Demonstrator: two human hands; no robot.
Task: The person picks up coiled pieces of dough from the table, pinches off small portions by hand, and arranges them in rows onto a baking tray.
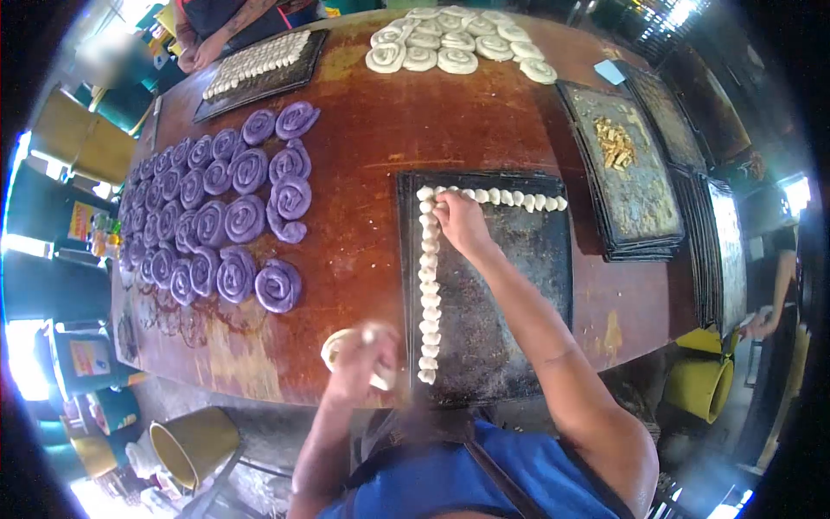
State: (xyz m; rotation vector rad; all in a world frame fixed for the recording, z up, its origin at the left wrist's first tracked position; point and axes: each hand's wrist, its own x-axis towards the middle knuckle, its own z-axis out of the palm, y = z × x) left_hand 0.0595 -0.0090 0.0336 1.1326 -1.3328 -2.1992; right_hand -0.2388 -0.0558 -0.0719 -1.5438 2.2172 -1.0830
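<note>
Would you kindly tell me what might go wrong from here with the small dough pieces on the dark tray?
The right hand is at the corner where two lines of small dough pieces meet, so it might nudge or flatten some.

The left hand holds soft white dough that sticks out past the fingers, so it might sag or tear.

The dark tray lies close to the near edge of the table, so a bump could perhaps shift it.

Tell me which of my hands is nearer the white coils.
Right. Your right hand is at the tray's far left corner, toward the white coils; your left hand, holding dough, is farther from them, beside the tray's near left end.
</note>
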